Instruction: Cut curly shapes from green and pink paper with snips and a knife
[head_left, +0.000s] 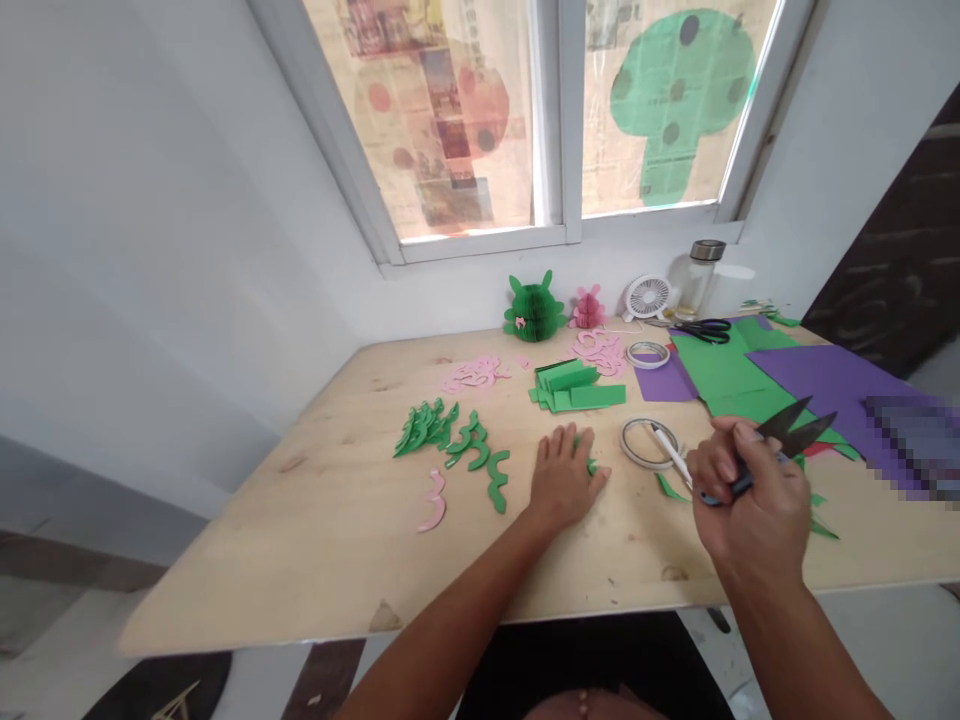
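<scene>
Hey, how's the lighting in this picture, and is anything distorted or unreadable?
In the head view, the window glows bright; wide-angle distortion seems to stretch the table leftward; the scissors read clearly, but an object at the right edge is pixelated beyond recognition.

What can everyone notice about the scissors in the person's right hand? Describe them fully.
The scissors have two dark, pointed blades that look like metal, parted in a narrow V. The grey-blue handles are mostly hidden by the fingers of the right hand gripping them. They seem raised above the wooden table, tips towards the picture's upper right, with coloured paper sheets behind. The pivot cannot be made out.
</scene>
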